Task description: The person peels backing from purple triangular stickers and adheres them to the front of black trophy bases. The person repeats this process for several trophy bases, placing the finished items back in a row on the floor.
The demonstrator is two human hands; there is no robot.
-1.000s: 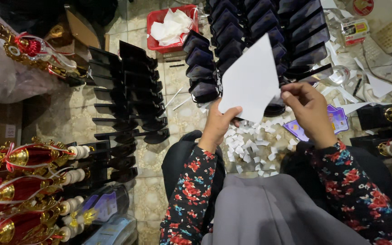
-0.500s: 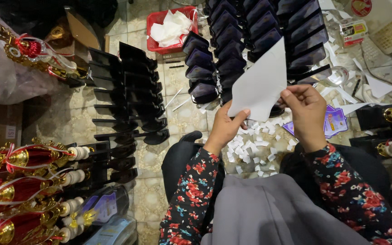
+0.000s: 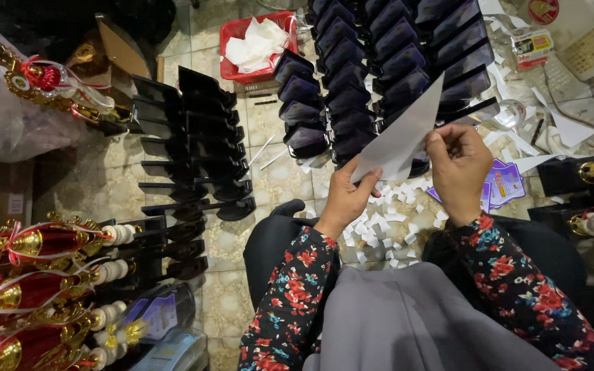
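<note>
While held up above the lap between both hands, white paper sheet [image 3: 403,141] tilted edge-on, lower corner pinched. Left hand [image 3: 348,196]: thumb and fingers pressed together on the sheet's lower left edge. Right hand [image 3: 458,172]: fingertips curled, pinching the sheet's right edge near its bottom. Best handled, likely, with both pinches close together and a firm, steady grip so the sheet stays taut. Directly below, small white paper scraps [image 3: 386,223] scattered on tiled floor [image 3: 269,175]. Beyond, rows of black plaques [image 3: 352,82] standing upright. Further off, red basket [image 3: 232,41] holding crumpled white paper [image 3: 256,45]. Far left, gold and red trophies [image 3: 29,275] lying stacked.
</note>
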